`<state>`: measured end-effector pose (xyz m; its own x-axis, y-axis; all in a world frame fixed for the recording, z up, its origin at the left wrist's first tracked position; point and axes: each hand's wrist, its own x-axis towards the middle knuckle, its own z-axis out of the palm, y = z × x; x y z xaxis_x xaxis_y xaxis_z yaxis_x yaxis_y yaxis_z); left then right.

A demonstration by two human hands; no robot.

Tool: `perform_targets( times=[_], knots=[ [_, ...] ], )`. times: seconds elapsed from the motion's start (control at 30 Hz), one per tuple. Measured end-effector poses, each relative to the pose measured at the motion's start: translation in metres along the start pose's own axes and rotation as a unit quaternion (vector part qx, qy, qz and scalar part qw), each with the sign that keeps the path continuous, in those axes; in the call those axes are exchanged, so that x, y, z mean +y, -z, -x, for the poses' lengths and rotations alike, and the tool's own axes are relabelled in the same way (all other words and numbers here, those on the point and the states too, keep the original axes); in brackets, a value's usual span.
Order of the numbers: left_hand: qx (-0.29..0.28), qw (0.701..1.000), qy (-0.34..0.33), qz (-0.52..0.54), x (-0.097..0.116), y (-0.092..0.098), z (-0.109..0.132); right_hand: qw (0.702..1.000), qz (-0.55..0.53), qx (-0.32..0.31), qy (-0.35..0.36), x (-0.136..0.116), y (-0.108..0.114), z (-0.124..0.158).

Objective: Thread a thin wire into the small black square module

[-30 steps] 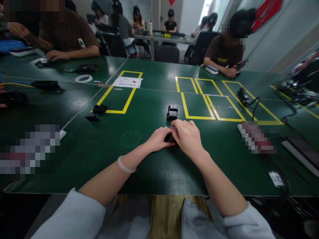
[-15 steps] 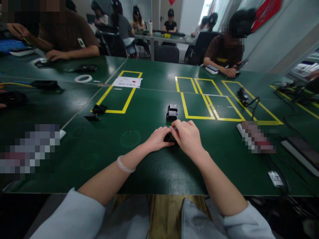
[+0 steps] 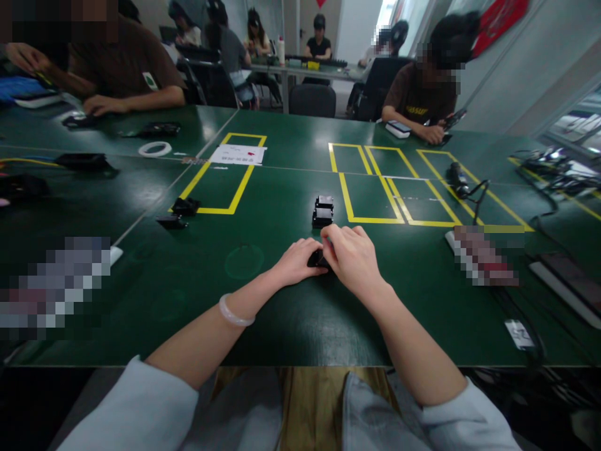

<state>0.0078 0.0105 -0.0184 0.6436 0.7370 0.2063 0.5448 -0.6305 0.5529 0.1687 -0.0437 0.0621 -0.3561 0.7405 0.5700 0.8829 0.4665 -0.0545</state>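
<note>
Between my hands, low over the green table (image 3: pixel 282 313), is a small black part (image 3: pixel 317 257), mostly covered by fingers; its kind does not show. My left hand (image 3: pixel 300 260) grips it from the left, thumb on the near side and fingers on the far side. My right hand (image 3: pixel 352 254) is closed over its right side, fingertips bent down against it; whether a small piece is pinched there is hidden. Just beyond my fingers sit black box-shaped modules (image 3: pixel 323 216) with pale tops, one behind the other.
Two small black pieces (image 3: pixel 185 206) lie left by a yellow tape outline. A tape roll (image 3: pixel 155 149) and a paper sheet (image 3: pixel 238 155) lie farther back. At right are a black cabled device (image 3: pixel 457 178) and a blurred phone-like object (image 3: pixel 483 257). Co-workers sit across the table.
Both hands stay around the black part, with hardly any visible movement. The whole view has shifted very slightly.
</note>
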Motion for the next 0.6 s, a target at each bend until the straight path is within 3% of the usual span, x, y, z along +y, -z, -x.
perform_targets(
  times=[0.6],
  knots=[
    [0.001,1.000,-0.004,-0.007,-0.0001,-0.0007,-0.0008,1.000,-0.010,-0.002,-0.005,-0.0008,-0.0013,0.0005]
  ],
)
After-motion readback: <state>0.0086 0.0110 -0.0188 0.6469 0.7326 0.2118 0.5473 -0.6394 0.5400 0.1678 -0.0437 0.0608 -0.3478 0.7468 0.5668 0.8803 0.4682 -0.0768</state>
